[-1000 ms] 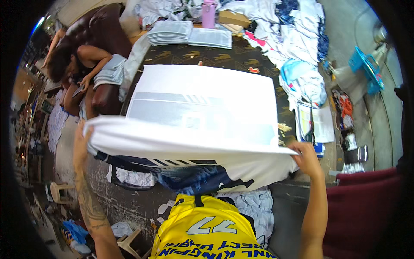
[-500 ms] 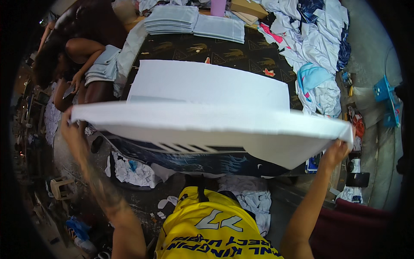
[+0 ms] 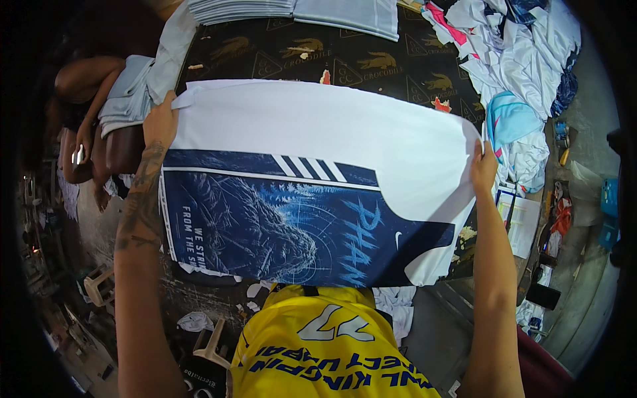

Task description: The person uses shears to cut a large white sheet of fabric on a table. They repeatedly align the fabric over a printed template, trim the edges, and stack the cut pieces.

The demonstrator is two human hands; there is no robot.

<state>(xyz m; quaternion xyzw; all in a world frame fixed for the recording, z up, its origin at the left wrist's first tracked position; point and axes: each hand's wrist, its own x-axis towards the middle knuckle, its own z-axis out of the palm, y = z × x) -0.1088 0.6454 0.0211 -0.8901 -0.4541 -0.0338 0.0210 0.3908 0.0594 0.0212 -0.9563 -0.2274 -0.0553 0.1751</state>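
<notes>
A large white sheet (image 3: 318,116) with a dark blue jersey-panel print (image 3: 265,225) lies across the near part of the dark table (image 3: 252,63). Whether it is paper or cloth I cannot tell. White stripes and a creature picture mark the print. My left hand (image 3: 161,119) pinches the sheet's far left corner, slightly folding it. At the far right corner, my right hand (image 3: 484,169) grips the curling edge. Both forearms reach forward on either side of the sheet. Its near edge hangs close to my yellow shirt (image 3: 332,345).
Stacked folded pale cloths (image 3: 242,10) sit at the table's far edge. Loose white and blue fabric (image 3: 517,53) is heaped at the far right. A seated person (image 3: 86,93) is at the left, pale cloths (image 3: 126,93) on the lap. A small stool (image 3: 99,285) stands lower left.
The raised, blurred sheet edge has gone away from me and down, so the blue print now shows. Both hands have moved forward and inward, still holding the corners.
</notes>
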